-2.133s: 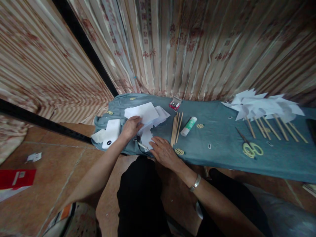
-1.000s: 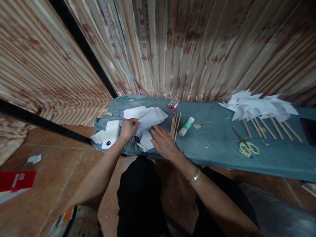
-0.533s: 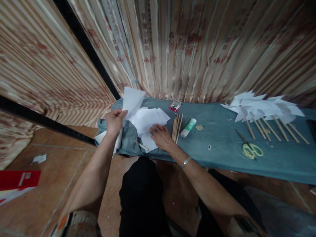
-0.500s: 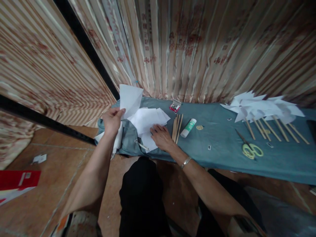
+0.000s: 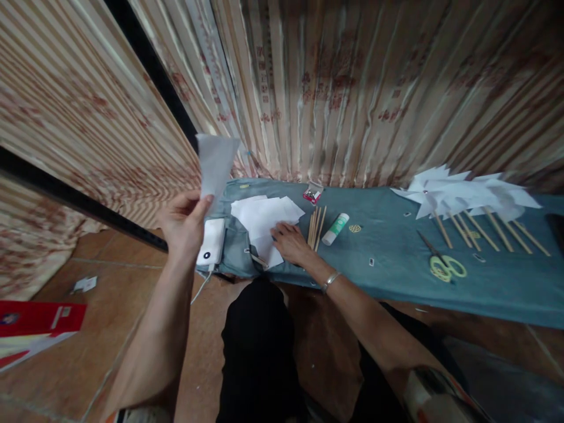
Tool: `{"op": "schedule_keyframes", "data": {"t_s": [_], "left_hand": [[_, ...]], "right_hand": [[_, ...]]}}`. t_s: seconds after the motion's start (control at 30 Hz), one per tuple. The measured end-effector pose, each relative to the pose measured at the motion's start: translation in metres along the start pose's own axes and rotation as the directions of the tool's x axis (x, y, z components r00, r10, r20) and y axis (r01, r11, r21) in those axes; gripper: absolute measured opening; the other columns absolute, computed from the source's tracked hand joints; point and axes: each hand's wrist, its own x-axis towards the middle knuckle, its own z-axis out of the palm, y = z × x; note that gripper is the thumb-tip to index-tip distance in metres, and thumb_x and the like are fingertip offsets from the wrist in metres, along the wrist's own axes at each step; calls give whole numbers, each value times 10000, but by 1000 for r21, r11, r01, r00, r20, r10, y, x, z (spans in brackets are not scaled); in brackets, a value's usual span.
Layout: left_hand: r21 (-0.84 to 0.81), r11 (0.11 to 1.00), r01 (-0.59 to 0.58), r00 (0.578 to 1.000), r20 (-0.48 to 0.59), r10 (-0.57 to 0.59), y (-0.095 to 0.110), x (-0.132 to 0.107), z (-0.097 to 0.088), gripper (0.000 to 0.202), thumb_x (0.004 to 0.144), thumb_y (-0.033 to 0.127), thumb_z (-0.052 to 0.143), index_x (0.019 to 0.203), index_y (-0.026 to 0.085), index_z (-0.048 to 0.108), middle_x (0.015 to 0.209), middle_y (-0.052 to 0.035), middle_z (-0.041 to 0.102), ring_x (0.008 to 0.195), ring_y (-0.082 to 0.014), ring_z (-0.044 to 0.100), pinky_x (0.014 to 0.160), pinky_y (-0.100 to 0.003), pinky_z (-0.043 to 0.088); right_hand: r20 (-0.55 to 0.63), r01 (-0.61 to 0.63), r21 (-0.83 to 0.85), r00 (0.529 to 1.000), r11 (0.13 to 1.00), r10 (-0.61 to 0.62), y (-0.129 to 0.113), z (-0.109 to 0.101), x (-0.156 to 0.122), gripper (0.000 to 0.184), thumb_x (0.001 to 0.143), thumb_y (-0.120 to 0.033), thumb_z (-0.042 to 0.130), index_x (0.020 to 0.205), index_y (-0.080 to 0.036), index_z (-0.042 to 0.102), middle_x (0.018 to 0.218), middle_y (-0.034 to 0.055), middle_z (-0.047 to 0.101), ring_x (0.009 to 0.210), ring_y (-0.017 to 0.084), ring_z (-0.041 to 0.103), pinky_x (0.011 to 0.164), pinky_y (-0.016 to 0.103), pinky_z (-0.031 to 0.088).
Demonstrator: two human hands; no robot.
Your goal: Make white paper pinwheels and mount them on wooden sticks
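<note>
My left hand [image 5: 183,223] pinches a white paper sheet [image 5: 215,163] by its lower edge and holds it up in the air, left of the blue cloth [image 5: 396,264]. Flat on a pile of white papers [image 5: 264,214] rests my right hand [image 5: 291,244], fingers stretched, at the cloth's left end. A white phone-like device [image 5: 211,249] lies just under the raised hand. Beside the right hand lie a bundle of wooden sticks [image 5: 316,226] and a glue stick [image 5: 335,229].
Yellow-handled scissors [image 5: 445,264] and several white paper pinwheels on sticks [image 5: 462,197] lie at the cloth's right. A small red box of pins [image 5: 312,194] sits near the striped curtain [image 5: 352,88]. Red folders [image 5: 35,320] lie on the tiled floor at left.
My left hand has taken one sheet off the pile and lifted it up and to the left. My right hand slid onto the pile and stays pressed there.
</note>
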Motion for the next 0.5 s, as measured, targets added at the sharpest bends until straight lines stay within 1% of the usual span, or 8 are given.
{"op": "schedule_keyframes", "data": {"t_s": [0.07, 0.13, 0.2, 0.27, 0.3, 0.37, 0.43, 0.5], "left_hand": [[36, 998, 47, 994, 97, -51, 1, -22, 11, 183, 661, 322, 785, 721, 175, 693, 680, 26, 686, 613, -116, 609, 610, -239, 487], [106, 992, 76, 976, 195, -95, 3, -45, 22, 183, 702, 334, 752, 777, 171, 716, 738, -2, 713, 667, -139, 643, 658, -251, 509], [144, 988, 48, 959, 270, -86, 5, -67, 33, 168, 747, 336, 714, 784, 173, 722, 758, -19, 727, 705, -154, 663, 693, -261, 528], [155, 988, -3, 923, 380, -57, 9, -87, 42, 151, 796, 324, 680, 805, 180, 727, 821, -38, 750, 763, -169, 688, 737, -276, 549], [147, 988, -41, 898, 440, -28, 10, -96, 47, 147, 823, 316, 661, 822, 184, 728, 860, -49, 759, 797, -175, 699, 768, -286, 558], [103, 984, -142, 843, 534, 65, 12, -112, 57, 129, 865, 280, 627, 858, 196, 725, 918, -61, 765, 855, -182, 713, 820, -306, 568], [51, 972, -231, 776, 612, 153, 14, -128, 71, 132, 894, 249, 594, 888, 205, 719, 955, -69, 763, 898, -188, 717, 846, -325, 578], [-10, 954, -301, 707, 669, 230, 17, -141, 89, 152, 916, 236, 564, 912, 208, 713, 968, -79, 759, 930, -192, 718, 854, -339, 590]], "right_hand": [[-37, -7, 57, 999, 998, 10, 1, -2, -2, 427, 941, -221, 462, 1352, -118, 514, 1481, 174, 448, 1402, 289, 355, 1113, 446, 330], [-90, -21, 139, 995, 990, 33, 2, -4, -8, 460, 933, -206, 470, 1381, -104, 492, 1508, 174, 417, 1427, 279, 325, 1137, 438, 322], [-145, -21, 220, 988, 975, 54, 6, -8, -20, 476, 924, -202, 475, 1390, -107, 488, 1506, 173, 422, 1430, 270, 328, 1153, 446, 319], [-200, -11, 296, 977, 955, 73, 15, -13, -41, 487, 913, -205, 480, 1391, -113, 490, 1488, 179, 445, 1413, 260, 365, 1163, 448, 322], [-224, -20, 331, 969, 943, 100, 21, -16, -54, 491, 906, -205, 481, 1388, -113, 492, 1473, 179, 464, 1400, 257, 390, 1160, 444, 333], [-279, -81, 394, 939, 915, 203, 36, -22, -85, 469, 904, -240, 487, 1356, -120, 522, 1428, 172, 518, 1358, 262, 452, 1134, 439, 376], [-329, -159, 444, 886, 882, 326, 55, -30, -121, 424, 892, -284, 507, 1300, -185, 566, 1324, 135, 614, 1251, 272, 560, 1065, 453, 446], [-366, -241, 493, 814, 836, 451, 75, -40, -157, 390, 879, -311, 520, 1247, -203, 589, 1206, 125, 678, 1114, 280, 644, 960, 453, 517]]}}
